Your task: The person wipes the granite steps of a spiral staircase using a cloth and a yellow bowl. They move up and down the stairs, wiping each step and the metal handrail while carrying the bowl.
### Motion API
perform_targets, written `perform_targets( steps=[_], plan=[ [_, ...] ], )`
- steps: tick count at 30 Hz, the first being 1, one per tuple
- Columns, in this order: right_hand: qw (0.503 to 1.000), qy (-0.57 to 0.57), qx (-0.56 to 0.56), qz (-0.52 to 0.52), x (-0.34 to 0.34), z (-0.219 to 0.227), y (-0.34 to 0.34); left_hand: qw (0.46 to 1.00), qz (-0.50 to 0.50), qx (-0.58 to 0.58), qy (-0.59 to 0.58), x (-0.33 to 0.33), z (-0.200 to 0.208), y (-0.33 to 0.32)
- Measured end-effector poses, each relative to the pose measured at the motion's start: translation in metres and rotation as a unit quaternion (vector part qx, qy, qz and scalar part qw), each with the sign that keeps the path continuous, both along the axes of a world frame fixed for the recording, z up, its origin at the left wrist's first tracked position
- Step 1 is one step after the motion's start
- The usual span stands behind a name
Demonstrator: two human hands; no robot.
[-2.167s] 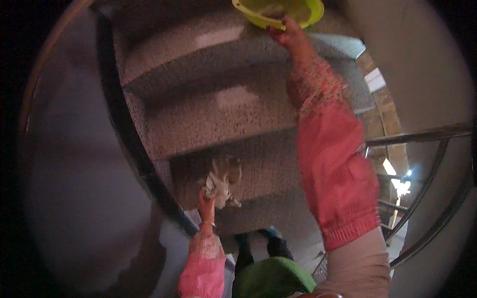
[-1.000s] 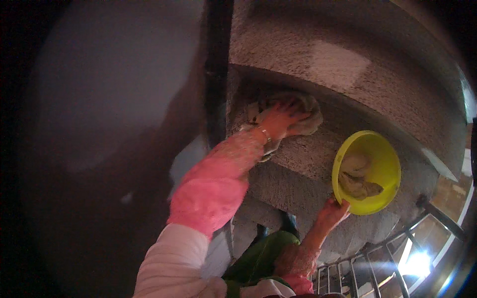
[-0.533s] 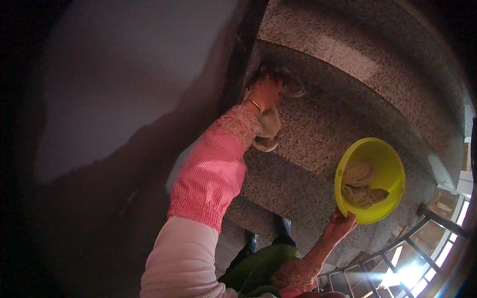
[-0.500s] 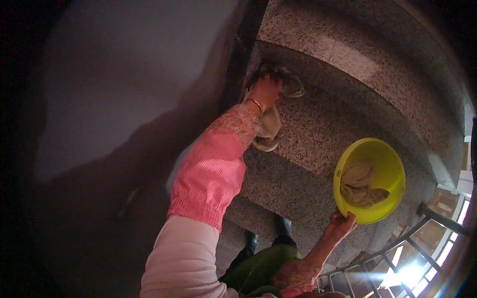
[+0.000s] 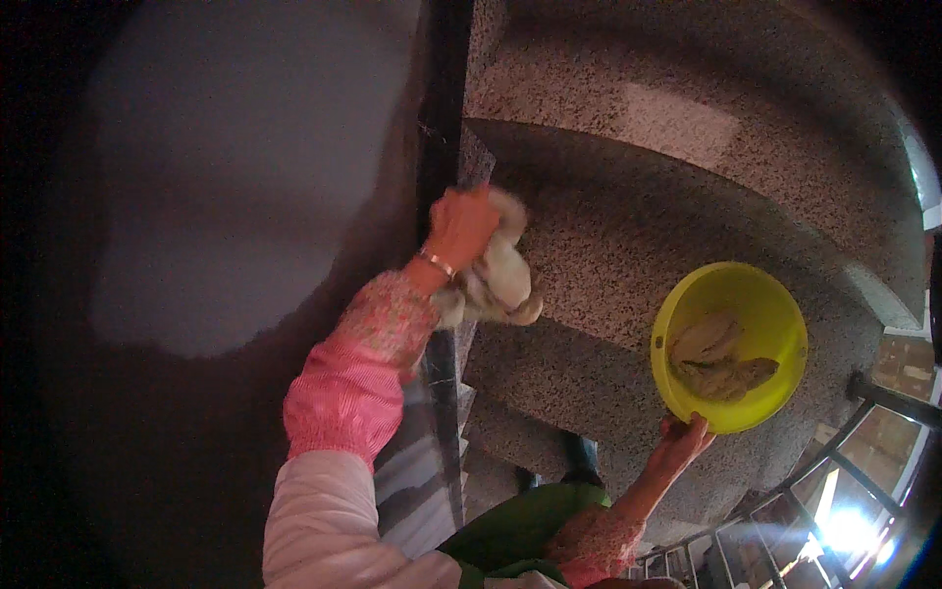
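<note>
My left hand (image 5: 461, 226), in a pink sleeve cover with a bracelet at the wrist, is closed on a pale cloth (image 5: 507, 273). The cloth hangs down from it, slightly blurred, beside the dark skirting along the wall. With my right hand (image 5: 679, 444) I grip the near rim of a yellow-green basin (image 5: 782, 294), tilted so its inside faces me. Crumpled brownish cloths (image 5: 724, 378) lie in the basin; its underside is hidden.
Speckled stone steps (image 5: 608, 231) curve up and away to the right. A dark skirting band (image 5: 442, 108) borders the grey wall (image 5: 245, 177) on the left. Metal railing bars (image 5: 834, 491) stand at the lower right, with bright light behind. My shoes show below.
My left hand has lifted the cloth off the inner corner of the step and drawn it left and nearer, to the skirting. The basin stays in my right hand, nearly unmoved.
</note>
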State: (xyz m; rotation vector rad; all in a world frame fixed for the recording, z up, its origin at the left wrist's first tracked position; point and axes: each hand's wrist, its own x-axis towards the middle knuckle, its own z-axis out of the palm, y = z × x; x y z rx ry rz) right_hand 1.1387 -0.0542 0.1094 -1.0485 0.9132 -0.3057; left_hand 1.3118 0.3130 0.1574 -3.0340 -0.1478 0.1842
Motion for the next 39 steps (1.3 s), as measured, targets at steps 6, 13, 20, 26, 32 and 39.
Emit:
perform_targets(
  steps=[6,13,20,26,32,39],
  plan=[
    [0.998,-0.011,0.055,0.043,0.001,-0.011,0.023,0.972,-0.189,0.084,-0.107,0.044,-0.096,0.068],
    [0.997,-0.004,0.013,0.081,-0.002,-0.009,0.015,0.994,-0.106,-0.039,0.005,0.007,-0.086,0.041],
    [0.995,-0.004,0.057,0.077,-0.007,-0.010,0.010,0.968,-0.061,-0.097,0.225,-0.150,-0.047,0.033],
    [0.999,-0.030,0.031,0.026,-0.004,-0.010,0.011,0.996,-0.049,-0.074,0.025,-0.118,-0.003,0.018],
    [0.998,-0.001,0.044,0.047,-0.010,-0.014,0.014,0.975,-0.186,0.036,-0.116,0.031,-0.050,0.040],
    [0.994,-0.011,0.011,0.107,-0.017,-0.018,-0.002,0.991,-0.100,-0.017,-0.082,-0.026,-0.102,0.021]
  ],
)
